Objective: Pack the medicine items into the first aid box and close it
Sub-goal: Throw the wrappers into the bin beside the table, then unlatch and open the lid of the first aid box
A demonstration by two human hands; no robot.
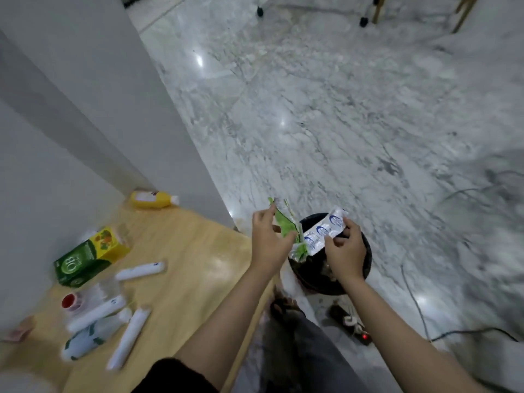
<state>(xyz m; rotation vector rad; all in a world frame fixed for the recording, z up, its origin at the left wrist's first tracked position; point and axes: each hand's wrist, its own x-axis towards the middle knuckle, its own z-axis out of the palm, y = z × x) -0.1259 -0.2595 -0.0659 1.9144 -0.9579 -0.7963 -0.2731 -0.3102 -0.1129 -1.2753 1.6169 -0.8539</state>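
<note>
Marble flooring spreads beyond a wooden table (pixel 181 251) at the left, where a green carton (pixel 88 255), white tubes (pixel 140 270) and a yellow bottle (pixel 153 199) lie scattered. Right of the table edge, the left hand (pixel 269 239) pinches a crumpled green wrapper (pixel 289 231), and the right hand (pixel 344 245) grips a silver blister strip (pixel 326 231), both above a black bin (pixel 365 268) on the floor.

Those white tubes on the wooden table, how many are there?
3: one just below the green box, one beside the red-capped jar, and one nearest the table's front edge. Blur may hide more.
</note>
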